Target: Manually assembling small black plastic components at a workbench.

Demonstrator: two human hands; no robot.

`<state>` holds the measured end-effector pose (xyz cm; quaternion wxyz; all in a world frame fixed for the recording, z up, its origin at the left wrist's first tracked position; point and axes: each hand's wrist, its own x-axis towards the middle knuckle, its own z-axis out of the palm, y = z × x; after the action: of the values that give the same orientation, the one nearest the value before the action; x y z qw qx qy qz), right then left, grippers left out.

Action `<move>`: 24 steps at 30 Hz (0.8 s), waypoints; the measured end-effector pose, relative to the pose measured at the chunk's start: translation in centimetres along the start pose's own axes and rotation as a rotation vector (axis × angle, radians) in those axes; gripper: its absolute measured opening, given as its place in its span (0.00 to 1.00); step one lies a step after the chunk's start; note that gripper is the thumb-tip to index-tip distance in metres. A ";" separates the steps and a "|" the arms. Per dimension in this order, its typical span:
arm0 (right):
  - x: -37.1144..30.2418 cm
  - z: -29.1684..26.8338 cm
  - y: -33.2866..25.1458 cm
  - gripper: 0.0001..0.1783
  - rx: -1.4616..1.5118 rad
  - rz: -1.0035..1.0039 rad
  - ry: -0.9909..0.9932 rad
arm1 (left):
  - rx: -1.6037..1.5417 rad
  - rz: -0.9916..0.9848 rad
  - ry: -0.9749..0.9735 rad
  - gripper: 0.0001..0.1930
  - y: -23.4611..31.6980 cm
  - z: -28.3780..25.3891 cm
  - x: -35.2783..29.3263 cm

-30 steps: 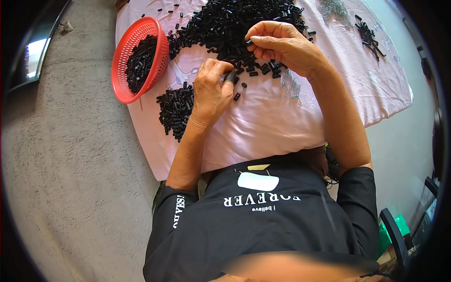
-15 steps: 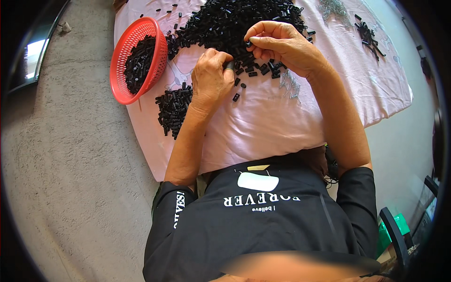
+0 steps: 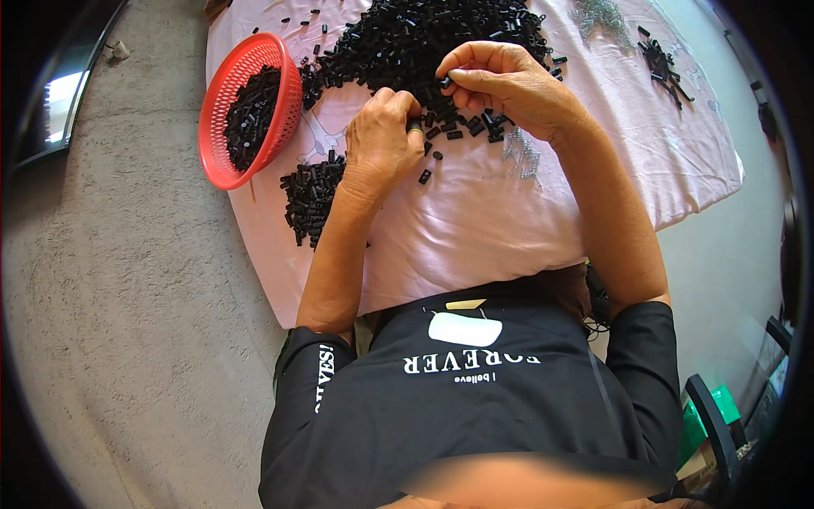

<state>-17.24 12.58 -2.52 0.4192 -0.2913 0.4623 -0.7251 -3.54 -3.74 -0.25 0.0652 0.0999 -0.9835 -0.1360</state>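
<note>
My right hand (image 3: 521, 89) pinches a small black cylindrical piece (image 3: 445, 82) between thumb and forefinger, above the near side of a large heap of similar black pieces (image 3: 424, 42). Just left of it, my left hand (image 3: 381, 140) is closed, its back turned up. A dark piece (image 3: 414, 124) shows at its fingertips, mostly hidden by the fingers. The hands are a short gap apart. Several loose black pieces (image 3: 425, 176) lie on the cloth below them.
A pink cloth (image 3: 458, 229) covers the table. At its left edge a red mesh basket (image 3: 293, 102) holds black pieces. A smaller pile (image 3: 309, 199) lies beside my left forearm. Thin silvery springs (image 3: 523, 157) lie right of the hands, more springs (image 3: 602, 17) farther off, near longer black parts (image 3: 664, 68).
My right hand has shifted slightly left and down, and the piece in its fingers has turned a little. My left hand has hardly moved.
</note>
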 end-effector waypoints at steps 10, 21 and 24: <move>0.1 0.0 0.3 0.09 0.013 -0.002 0.002 | -0.512 -0.066 0.102 0.14 0.5 -0.4 -1.0; 0.0 0.5 0.4 0.09 -0.013 0.036 -0.015 | -0.759 0.002 0.261 0.13 1.1 -0.2 -1.6; 0.0 0.6 0.5 0.08 -0.012 0.038 -0.015 | -0.835 0.029 0.283 0.14 1.3 -0.2 -1.7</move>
<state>-16.62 12.17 -2.69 0.4344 -0.2904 0.4690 -0.7121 -2.07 -2.19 0.16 0.2362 0.0688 -0.8268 -0.5058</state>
